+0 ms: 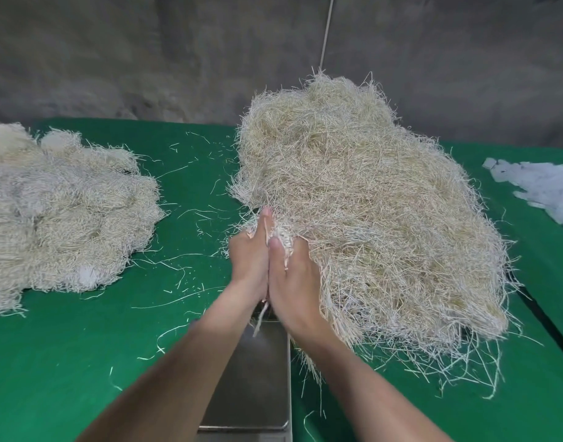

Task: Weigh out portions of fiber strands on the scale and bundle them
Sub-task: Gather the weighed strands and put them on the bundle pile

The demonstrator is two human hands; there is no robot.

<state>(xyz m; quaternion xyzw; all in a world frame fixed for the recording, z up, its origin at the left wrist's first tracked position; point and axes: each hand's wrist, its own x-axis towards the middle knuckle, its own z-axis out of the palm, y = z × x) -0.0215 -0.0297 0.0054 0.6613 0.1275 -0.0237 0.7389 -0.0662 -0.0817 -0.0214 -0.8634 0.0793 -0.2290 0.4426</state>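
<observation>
**Desk:** From the head view, what are the hands doing?

**Photographer:** The left hand point(251, 260) and right hand point(293, 275), pressed together, both clutch a tuft of strands point(281, 237) at the near side of the big loose pile point(369, 202). They are just above the scale pan point(254, 371) at the near edge of the table point(82, 362), apparently for weighing.

**Desk:** And the surroundings?

**Photographer:** Green cloth covers the table, with a second heap point(60, 212) at its left edge, white scraps point(545, 189) at its right and a grey wall point(114, 59) behind.

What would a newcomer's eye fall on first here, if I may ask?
The big heap of pale strands right of centre on the green table dominates. At its near edge, the left hand and right hand grip a tuft above the steel scale. A flatter pile lies left.
</observation>
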